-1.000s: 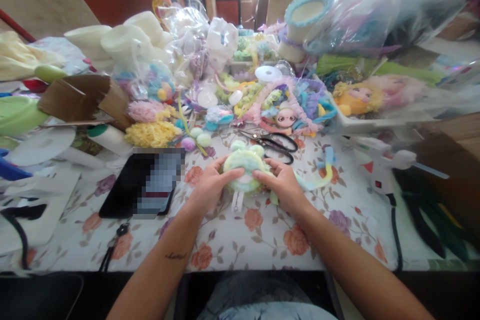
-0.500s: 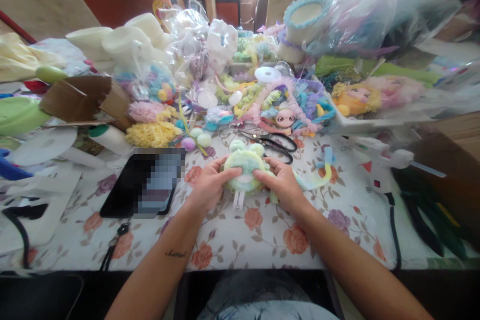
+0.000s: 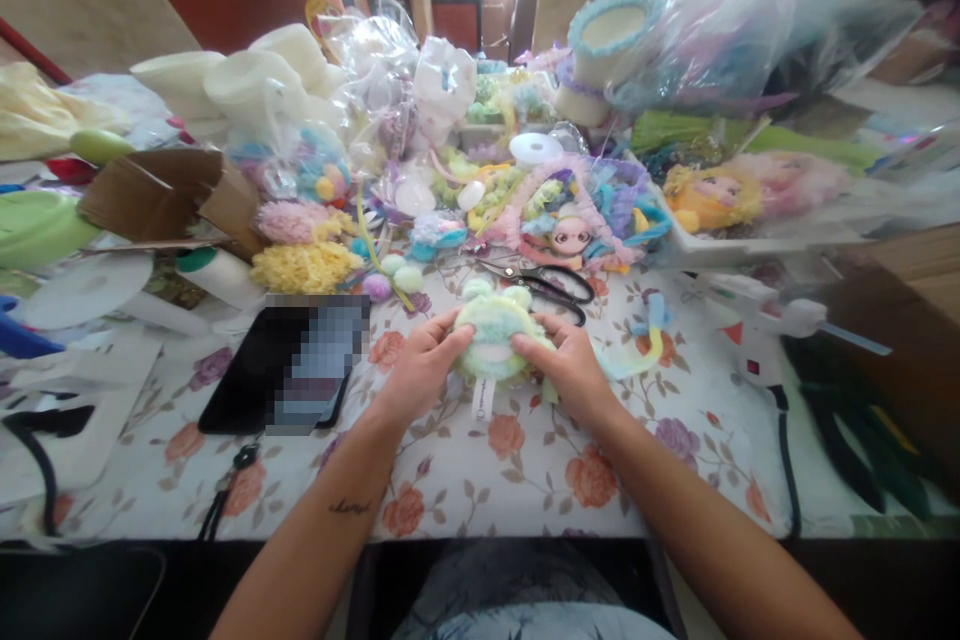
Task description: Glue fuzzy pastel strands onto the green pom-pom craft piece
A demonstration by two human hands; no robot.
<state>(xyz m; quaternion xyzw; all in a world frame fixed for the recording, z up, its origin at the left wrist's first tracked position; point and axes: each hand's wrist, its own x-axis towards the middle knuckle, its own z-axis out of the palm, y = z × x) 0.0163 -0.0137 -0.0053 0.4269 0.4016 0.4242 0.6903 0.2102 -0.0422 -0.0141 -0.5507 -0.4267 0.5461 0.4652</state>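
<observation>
A fuzzy pale green and yellow plush piece [image 3: 493,328] with two round pom-pom bumps on top is held just above the flowered tablecloth. My left hand [image 3: 429,360] pinches its left edge, thumb on the face toward me. On the other side, my right hand [image 3: 566,360] grips the right edge in the same way. A white tag [image 3: 482,400] with dark lettering hangs from its lower edge. To the right lies a pale blue and yellow fuzzy strip [image 3: 645,345]; whether it joins the plush is hidden. Black-handled scissors [image 3: 551,285] rest just beyond the hands.
A black tablet [image 3: 247,370] with a blurred patch lies at left. At right stands a white glue gun [image 3: 765,330] with its cord. Behind are a cardboard box [image 3: 169,195], pom-poms [image 3: 405,275], a doll face [image 3: 570,235] and a tray [image 3: 750,245] holding dolls.
The plush piece has shifted slightly right and tilted a little, its tag swinging with it. My left thumb has slid outward to its edge. Both hands keep their hold.
</observation>
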